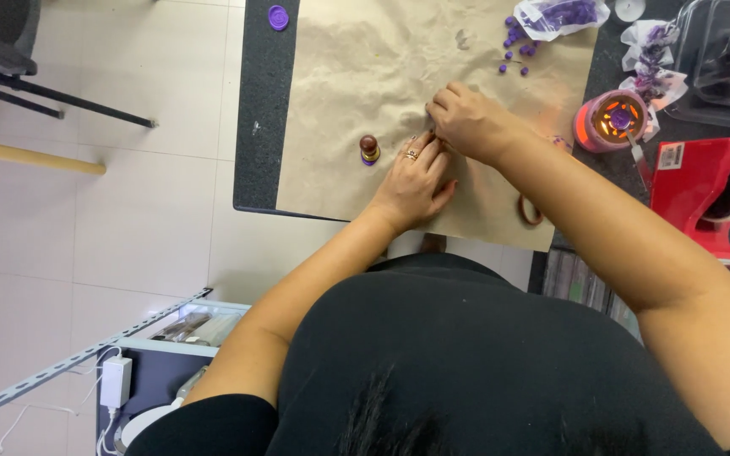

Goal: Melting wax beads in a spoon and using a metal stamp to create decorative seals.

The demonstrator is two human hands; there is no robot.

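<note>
My left hand lies flat, fingers apart, on brown kraft paper that covers a dark table; it wears rings. My right hand is curled just beyond it, fingertips pinched together at the paper, touching the left fingers. What the fingertips pinch is hidden. A small wooden-handled stamp stands upright on the paper just left of my left hand.
A lit melting pot with purple wax and a spoon stands at the right. Purple wax beads and a bag of them lie at the far right. A red tape dispenser, a purple wax seal, a brown ring.
</note>
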